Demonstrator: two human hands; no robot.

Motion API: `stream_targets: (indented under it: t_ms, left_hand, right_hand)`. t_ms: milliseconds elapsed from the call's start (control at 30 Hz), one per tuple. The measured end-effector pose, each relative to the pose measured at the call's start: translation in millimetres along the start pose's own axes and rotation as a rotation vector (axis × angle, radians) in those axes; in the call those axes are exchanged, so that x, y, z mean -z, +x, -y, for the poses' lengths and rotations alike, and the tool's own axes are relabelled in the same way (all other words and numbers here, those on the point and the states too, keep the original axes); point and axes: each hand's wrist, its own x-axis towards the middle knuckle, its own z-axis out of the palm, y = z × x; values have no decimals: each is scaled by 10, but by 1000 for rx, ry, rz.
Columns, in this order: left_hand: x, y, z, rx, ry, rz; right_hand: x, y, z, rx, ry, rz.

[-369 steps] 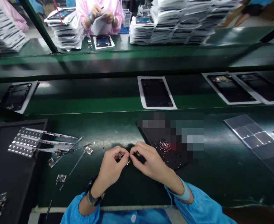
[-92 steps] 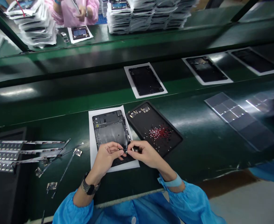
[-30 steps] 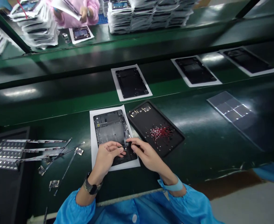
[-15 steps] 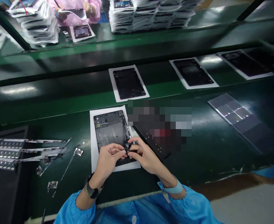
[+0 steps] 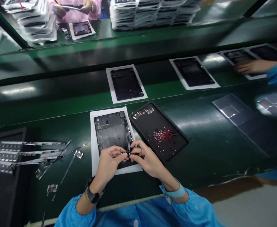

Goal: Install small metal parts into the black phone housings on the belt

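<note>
A black tablet housing (image 5: 112, 134) lies on a white sheet (image 5: 94, 157) in front of me. Over its lower right part, my left hand (image 5: 111, 159) and my right hand (image 5: 145, 157) almost meet. Both are closed, pinching a small dark part (image 5: 128, 153) between the fingertips. A thin ribbon cable (image 5: 129, 137) runs up the housing's right side from there; whether it joins the part I cannot tell. Fingers hide most of the part. Just right of the housing sits a black tray (image 5: 150, 130) with small boards and a heap of red-wired pieces (image 5: 164, 135).
Left are small circuit boards (image 5: 79, 154), ribbon cables (image 5: 41, 143) and a dark tray (image 5: 1, 189). More housings (image 5: 126, 83) lie on sheets along the green bench. A co-worker's hand (image 5: 251, 66) is far right. Clear plastic sheets (image 5: 237, 116) lie right; wrapped stacks (image 5: 150, 14) stand behind.
My hands have barely moved and keep their pinch over the housing. At the far right, a co-worker's hand and blue sleeve have come further into view over a housing.
</note>
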Motion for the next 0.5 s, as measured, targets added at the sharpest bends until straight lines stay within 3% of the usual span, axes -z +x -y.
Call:
stream_targets:
  t_ms: [500]
  left_hand:
    - [-17,-1,71,-65,68,-23]
  right_hand:
    - [-14,23,17,-15,-73,14]
